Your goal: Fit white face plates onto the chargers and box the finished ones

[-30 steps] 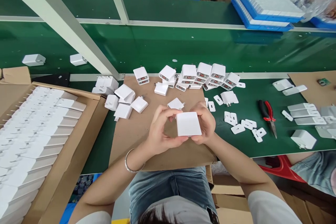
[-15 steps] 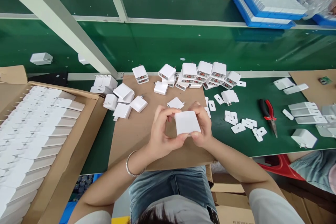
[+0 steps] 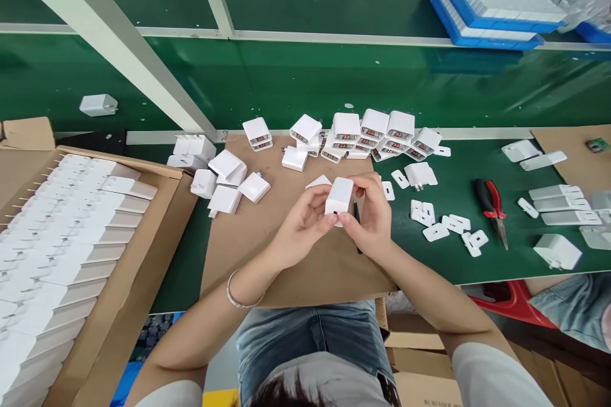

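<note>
Both hands hold one white charger block (image 3: 339, 196) above a brown cardboard sheet (image 3: 267, 248). My left hand (image 3: 305, 226) pinches its lower edge from the left. From the right, my right hand (image 3: 372, 216) closes around it, and a thin dark tool (image 3: 357, 216) shows between the fingers. The block is turned so a narrow face with a dark port opening faces me. Another white charger (image 3: 319, 182) lies just behind my hands.
Stacked white chargers (image 3: 372, 133) line the sheet's far edge; loose ones (image 3: 224, 181) lie at left. A cardboard box (image 3: 114, 318) of white parts stands at left. Small white plates (image 3: 449, 226) and red-handled pliers (image 3: 489, 206) rest on the green mat. Blue trays (image 3: 491, 6) sit beyond.
The charger has been turned from its broad flat face to a narrow end and raised slightly away from me. Both hands shifted their hold with it.
</note>
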Demonstrator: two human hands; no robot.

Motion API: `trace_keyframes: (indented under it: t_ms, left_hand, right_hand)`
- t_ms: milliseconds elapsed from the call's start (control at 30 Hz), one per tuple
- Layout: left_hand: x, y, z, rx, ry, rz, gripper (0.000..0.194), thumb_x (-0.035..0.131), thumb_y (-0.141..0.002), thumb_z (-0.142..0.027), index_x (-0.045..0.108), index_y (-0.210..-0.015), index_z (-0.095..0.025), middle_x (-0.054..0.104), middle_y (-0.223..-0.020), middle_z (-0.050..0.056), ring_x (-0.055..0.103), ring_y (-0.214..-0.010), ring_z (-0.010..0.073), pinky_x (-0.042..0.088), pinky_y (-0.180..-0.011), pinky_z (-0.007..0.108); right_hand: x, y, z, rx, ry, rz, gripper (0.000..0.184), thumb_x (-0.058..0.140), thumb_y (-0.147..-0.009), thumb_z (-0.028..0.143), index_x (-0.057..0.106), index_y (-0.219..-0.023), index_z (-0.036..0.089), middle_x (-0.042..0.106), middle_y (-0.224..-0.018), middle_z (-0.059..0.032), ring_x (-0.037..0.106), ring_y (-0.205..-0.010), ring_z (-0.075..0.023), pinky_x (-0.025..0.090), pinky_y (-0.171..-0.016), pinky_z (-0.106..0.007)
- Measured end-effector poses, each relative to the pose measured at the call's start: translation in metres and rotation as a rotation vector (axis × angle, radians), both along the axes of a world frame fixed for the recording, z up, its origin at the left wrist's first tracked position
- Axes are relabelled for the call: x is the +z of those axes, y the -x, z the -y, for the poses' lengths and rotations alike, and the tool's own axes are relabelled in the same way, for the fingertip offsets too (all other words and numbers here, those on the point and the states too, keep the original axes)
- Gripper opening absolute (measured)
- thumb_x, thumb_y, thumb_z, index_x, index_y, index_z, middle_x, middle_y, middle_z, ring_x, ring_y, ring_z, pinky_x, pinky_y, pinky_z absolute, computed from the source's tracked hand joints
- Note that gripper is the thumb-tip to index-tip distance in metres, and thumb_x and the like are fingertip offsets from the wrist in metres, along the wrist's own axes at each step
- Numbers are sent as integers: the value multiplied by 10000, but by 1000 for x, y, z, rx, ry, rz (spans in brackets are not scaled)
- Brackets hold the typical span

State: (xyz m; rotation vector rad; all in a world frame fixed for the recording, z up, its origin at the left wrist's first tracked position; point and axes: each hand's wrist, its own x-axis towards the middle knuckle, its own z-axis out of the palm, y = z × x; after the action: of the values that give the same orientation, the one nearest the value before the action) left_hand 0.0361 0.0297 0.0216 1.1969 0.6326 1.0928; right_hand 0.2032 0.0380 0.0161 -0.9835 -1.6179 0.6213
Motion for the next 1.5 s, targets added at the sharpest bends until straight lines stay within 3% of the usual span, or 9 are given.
trace_keyframes:
  t_ms: [167,400,567,767,867,967,1133,1267,1500]
  left_hand:
    - [0,-2,1,-23,-14,6,475,784,-882,-402,523,-1255,-265,652,-1249,108,652,-1132,229,547,-927,367]
    - [-8,-2,6,192,-202,-123,486,861,-803,-345,553,-1163,-237,559,-1038,33,544,-942,167,471,-855,310]
    - [-7,0,10,231,-232,-221,454,849,-811,-343,541,-1126,-233,501,-962,9,479,-863,154,442,-796,296]
    - [0,11,-1,81,-220,-377,549,717,-896,-239,466,-1384,-267,557,-1316,104,579,-1091,215,493,-995,385]
    - [-5,17,-9,198,-243,-600,641,658,-875,-168,402,-1458,-246,519,-1389,131,572,-1173,253,482,-1055,440]
    - [-14,19,-15,321,-272,-885,653,651,-846,-160,405,-1452,-172,508,-1400,177,491,-1332,348,408,-1144,548]
    - [-24,17,-16,220,-248,-937,658,551,-868,-131,349,-1495,-126,511,-1439,209,487,-1377,347,418,-1162,550]
    - [-24,15,-12,150,-189,-928,777,588,-822,-129,288,-1539,-120,526,-1352,207,567,-1254,339,495,-1085,558]
    - [-29,14,-17,129,-331,-949,813,591,-855,-101,227,-1578,-179,416,-1535,217,481,-1414,373,474,-1125,556]
  right_hand:
    - [1,-4,-2,38,-91,11,478,647,-881,550,627,-1249,246,593,-1036,-105,556,-918,-278,495,-738,-447]
    - [2,-9,-9,197,-65,-8,462,675,-860,561,609,-1208,264,598,-1024,-81,558,-915,-265,492,-747,-430]
    - [6,-15,-12,257,-7,34,468,678,-826,608,587,-1137,270,586,-955,-60,552,-828,-246,471,-687,-408]
    - [13,-19,-15,119,-121,164,433,744,-787,430,575,-1152,269,583,-1010,-66,579,-936,-275,493,-792,-441]
    - [12,-21,-20,-1,-142,220,385,709,-806,364,557,-1144,259,570,-1028,-69,583,-954,-275,495,-808,-438]
    - [6,-22,-23,-74,-80,278,319,641,-863,382,525,-1127,246,555,-1062,-86,586,-1004,-284,510,-830,-445]
    - [-7,-12,-22,-106,129,425,348,621,-918,453,489,-1154,234,558,-1111,-116,603,-1010,-296,539,-778,-434]
    - [-15,-4,-27,-39,178,556,410,724,-859,437,552,-1170,232,549,-1226,-132,607,-1118,-324,554,-862,-451]
    - [-16,-6,-38,148,211,546,451,725,-878,478,613,-1261,268,581,-1249,-105,590,-1196,-320,512,-1018,-476]
